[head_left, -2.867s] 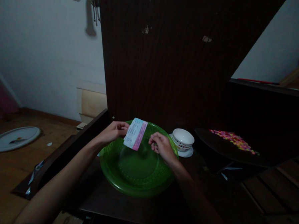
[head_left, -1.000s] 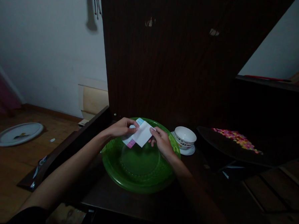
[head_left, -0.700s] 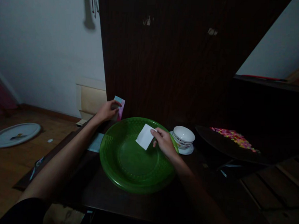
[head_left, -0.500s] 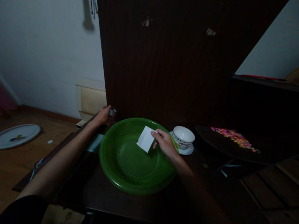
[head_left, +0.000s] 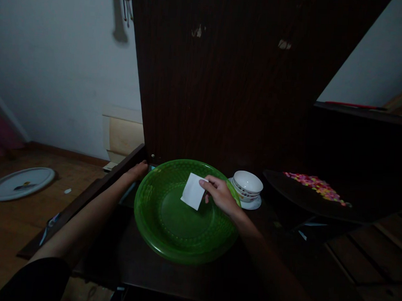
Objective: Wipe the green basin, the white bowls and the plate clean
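Note:
My right hand [head_left: 219,194] pinches a white square piece of paper [head_left: 193,192] between thumb and fingers. The paper is tilted over the inside of a wide green plastic basin [head_left: 182,253], which sits on a dark wooden table. Low by the basin's far left side is my left hand [head_left: 139,169], close to the tabletop's raised edge. Its fingers are mostly hidden in the dim light, with a pale bluish patch beside them. A stack of white bowls [head_left: 247,183] on a white plate [head_left: 255,203] stands just right of the basin.
A dark wooden panel [head_left: 225,80] rises behind the basin. On the right, a dark surface holds a spread of small pink, red and yellow pieces [head_left: 315,185]. At left, a white oval lid-like thing [head_left: 20,183] lies on the wooden floor.
My left hand has gone down behind the basin's left side; the small clear object it held up is no longer distinct. My right hand has lowered the paper slightly.

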The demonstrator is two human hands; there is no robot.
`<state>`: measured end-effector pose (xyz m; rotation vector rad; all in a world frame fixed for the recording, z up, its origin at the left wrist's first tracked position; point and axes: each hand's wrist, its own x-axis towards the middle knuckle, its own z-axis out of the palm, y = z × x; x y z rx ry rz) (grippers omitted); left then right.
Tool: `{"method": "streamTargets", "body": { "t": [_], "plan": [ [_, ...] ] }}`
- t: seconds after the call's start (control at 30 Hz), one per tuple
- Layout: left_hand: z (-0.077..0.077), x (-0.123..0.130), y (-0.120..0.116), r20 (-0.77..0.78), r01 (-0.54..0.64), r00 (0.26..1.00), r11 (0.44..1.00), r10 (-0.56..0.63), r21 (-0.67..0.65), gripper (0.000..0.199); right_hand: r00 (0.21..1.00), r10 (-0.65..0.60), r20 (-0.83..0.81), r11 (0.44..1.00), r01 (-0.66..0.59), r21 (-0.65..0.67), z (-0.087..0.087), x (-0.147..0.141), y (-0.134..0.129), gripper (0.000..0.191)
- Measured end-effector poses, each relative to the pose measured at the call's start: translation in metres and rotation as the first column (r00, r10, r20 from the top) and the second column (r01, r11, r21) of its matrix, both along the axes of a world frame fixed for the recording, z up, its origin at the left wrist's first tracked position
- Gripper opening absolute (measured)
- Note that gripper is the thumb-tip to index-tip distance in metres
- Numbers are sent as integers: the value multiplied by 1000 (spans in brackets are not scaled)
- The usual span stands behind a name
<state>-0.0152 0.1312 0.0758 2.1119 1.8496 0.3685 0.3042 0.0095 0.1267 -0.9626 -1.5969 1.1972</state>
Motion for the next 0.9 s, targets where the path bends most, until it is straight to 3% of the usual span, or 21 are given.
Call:
{"method": "streamTargets", "body": {
  "t": [0.1,0.2,0.4,0.53,0.6,0.67,0.8,0.9],
  "plan": [
    [0,3,-2,-70,-47,996,999,47,2,36,1000,22,-10,1000,-22,-5,-1,-1,1,33],
    [11,5,-3,-111,-99,988,993,106,60,37,999,32,-17,999,-33,-13,-1,0,1,35],
    [75,25,-25,-31,-117,990,941,134,317,26,997,81,13,997,-81,8,6,3,-3,37],
    [111,60,-75,72,37,995,918,-71,394,35,994,113,-10,993,-113,19,11,-1,-6,38],
    [117,76,-100,248,233,917,924,-312,303,43,991,125,-43,992,-124,16,12,-4,-8,38],
    [115,86,-118,401,354,824,917,-400,186,44,988,140,-63,990,-140,9,12,-7,-11,38],
    [102,91,-131,701,491,627,871,-338,-19,28,988,141,-60,990,-140,14,10,-7,-16,40],
    [92,92,-133,834,545,488,836,-256,-62,24,990,136,-33,991,-136,11,5,-7,-18,40]
  ]
}}
